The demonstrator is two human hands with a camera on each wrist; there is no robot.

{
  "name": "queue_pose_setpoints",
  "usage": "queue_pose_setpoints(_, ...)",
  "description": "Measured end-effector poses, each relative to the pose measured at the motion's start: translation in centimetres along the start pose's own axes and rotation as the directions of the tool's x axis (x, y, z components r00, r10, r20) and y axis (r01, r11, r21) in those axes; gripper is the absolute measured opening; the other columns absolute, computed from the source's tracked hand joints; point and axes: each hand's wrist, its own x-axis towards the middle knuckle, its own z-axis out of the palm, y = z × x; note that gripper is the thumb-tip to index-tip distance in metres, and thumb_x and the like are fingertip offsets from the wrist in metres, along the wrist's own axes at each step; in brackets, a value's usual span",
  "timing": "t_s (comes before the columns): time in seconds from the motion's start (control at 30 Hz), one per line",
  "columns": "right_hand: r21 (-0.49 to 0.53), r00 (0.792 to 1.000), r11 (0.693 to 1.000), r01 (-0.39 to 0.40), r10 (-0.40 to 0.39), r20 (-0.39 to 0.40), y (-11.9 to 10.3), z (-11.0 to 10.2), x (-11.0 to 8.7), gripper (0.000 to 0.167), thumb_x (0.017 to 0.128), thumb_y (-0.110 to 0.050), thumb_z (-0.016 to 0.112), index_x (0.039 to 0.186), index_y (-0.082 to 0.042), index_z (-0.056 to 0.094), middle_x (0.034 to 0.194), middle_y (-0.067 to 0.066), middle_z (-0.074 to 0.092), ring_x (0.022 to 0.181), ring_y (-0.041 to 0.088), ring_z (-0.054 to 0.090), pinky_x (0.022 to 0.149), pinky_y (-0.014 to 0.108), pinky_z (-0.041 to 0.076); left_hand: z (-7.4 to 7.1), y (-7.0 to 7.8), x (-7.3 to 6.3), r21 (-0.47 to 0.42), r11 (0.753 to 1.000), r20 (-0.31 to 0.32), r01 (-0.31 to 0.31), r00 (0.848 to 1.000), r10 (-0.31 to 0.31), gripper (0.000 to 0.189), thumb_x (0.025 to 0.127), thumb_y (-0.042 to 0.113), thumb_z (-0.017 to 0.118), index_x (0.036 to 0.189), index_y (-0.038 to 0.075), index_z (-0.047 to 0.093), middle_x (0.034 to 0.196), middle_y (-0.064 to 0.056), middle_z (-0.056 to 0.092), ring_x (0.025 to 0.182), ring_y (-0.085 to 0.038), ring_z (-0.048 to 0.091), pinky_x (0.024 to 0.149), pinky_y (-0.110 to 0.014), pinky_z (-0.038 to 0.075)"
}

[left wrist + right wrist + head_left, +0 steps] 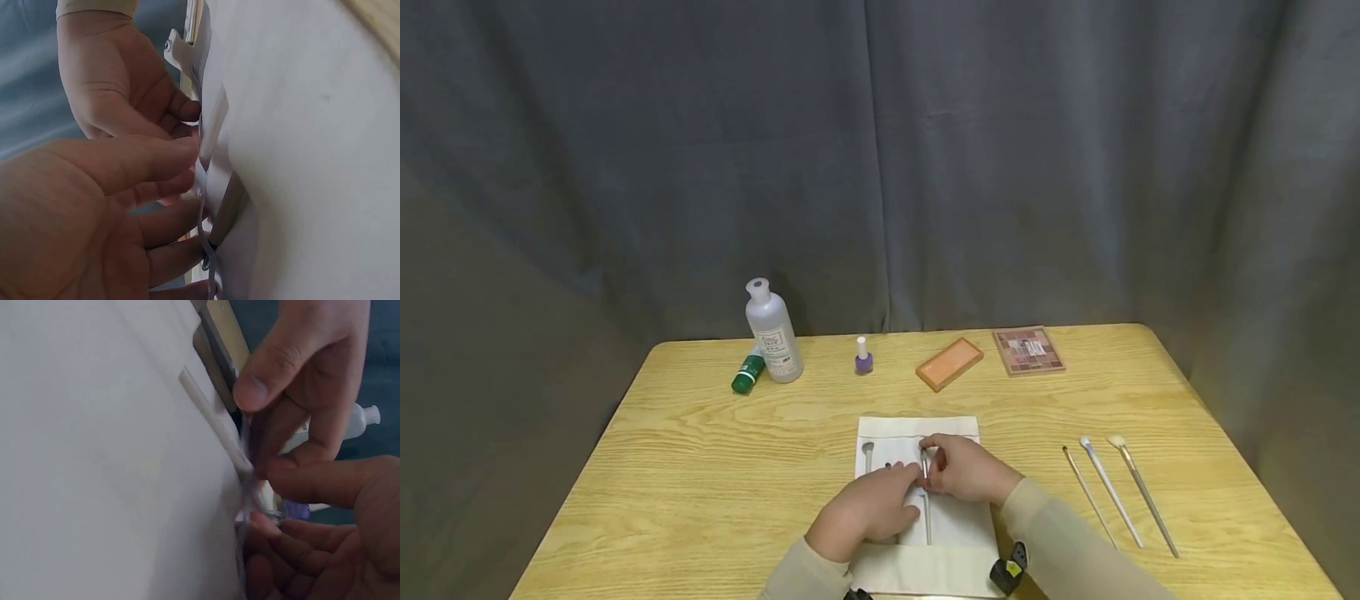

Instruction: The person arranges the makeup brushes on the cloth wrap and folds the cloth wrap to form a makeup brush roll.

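A white fabric brush roll (925,570) lies open at the table's front. My right hand (970,471) pinches a slim makeup brush with a pale handle (212,419) near its head, over the middle of the roll. Close beside it, my left hand (868,504) holds a thin elastic band (201,219) between thumb and fingers, where the pale handle crosses it. Another brush with a darker handle (229,209) lies by the left fingers. A further makeup brush (868,454) sits at the roll's left side, its head showing. My hands hide part of the band.
To the right lie three makeup brushes: a short thin one (1090,497), a white one (1111,492) and a fan brush (1144,497). Along the back are a green-capped tube (748,372), a clear bottle (775,337), purple nail polish (863,361), an orange case (950,364) and a palette (1028,351).
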Motion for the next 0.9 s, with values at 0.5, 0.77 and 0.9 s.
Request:
queue_pose_setpoints(0.5, -0.054, 0.976, 0.998, 0.028, -0.039, -0.213, 3.8, -7.0, -5.8, 0.03, 0.096, -0.015, 0.068, 0.125, -0.004, 0.066, 0.095, -0.002, 0.067, 0.085, 0.014, 0.062, 0.064, 0.028, 0.052, 0.9, 1.8, -0.4, 0.132, 0.991, -0.052, -0.017, 0.998, 0.024, 0.052, 0.089, 0.035, 0.072, 0.139, 0.026, 0.058, 0.145, -0.007, 0.051, 0.138, -0.028, 0.045, 0.104, -0.051, 0.046)
queue_pose_setpoints(0.77, -0.129, 0.945, 0.989, -0.069, 0.023, -0.326, 6.6, -9.0, -8.0, 0.028, 0.095, -0.016, 0.069, 0.119, -0.001, 0.068, 0.092, 0.002, 0.068, 0.078, 0.014, 0.062, 0.06, 0.029, 0.049, 1.3, 2.4, -0.3, 0.17, 0.985, -0.045, 0.016, 0.999, -0.008, 0.059, 0.09, 0.041, 0.069, 0.145, 0.029, 0.054, 0.145, -0.01, 0.047, 0.136, -0.034, 0.041, 0.104, -0.057, 0.042)
queue_pose_setpoints(0.9, -0.167, 0.929, 0.977, -0.135, 0.065, -0.365, 8.1, -9.7, -9.2, 0.03, 0.095, -0.016, 0.068, 0.118, 0.003, 0.067, 0.092, 0.006, 0.069, 0.073, 0.014, 0.061, 0.057, 0.03, 0.047, 1.6, 2.7, -0.2, 0.152, 0.988, -0.044, 0.023, 0.999, -0.016, 0.061, 0.086, 0.041, 0.073, 0.144, 0.03, 0.056, 0.144, -0.011, 0.046, 0.136, -0.034, 0.039, 0.104, -0.061, 0.04)
